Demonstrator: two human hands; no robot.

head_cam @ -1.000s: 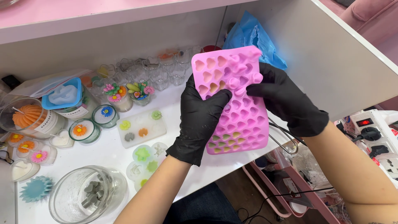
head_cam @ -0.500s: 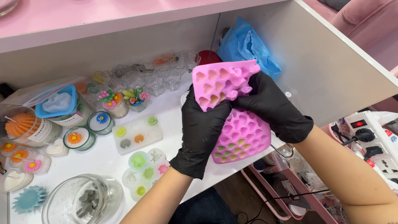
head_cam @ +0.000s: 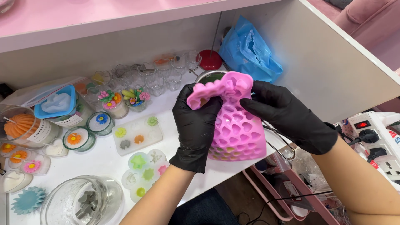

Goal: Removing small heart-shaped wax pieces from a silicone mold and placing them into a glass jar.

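white counter [head_cam: 104, 160]; one pink mold [head_cam: 237, 129] gripped by two gloved hands' fingers: left hand [head_cam: 196, 125], right hand [head_cam: 287, 114].

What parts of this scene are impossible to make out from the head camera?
- Metal pot: its inside is hidden behind the pink mold.
- Mold's cavities: top folded over by the left hand and right hand, so their contents are unclear.
- Glass bowl: cut off by the bottom edge.
- Blue bag: contents hidden.

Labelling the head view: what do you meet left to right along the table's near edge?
Teal star-shaped candle → clear glass bowl → round mould with coloured shapes → left hand → pink silicone mould → right hand.
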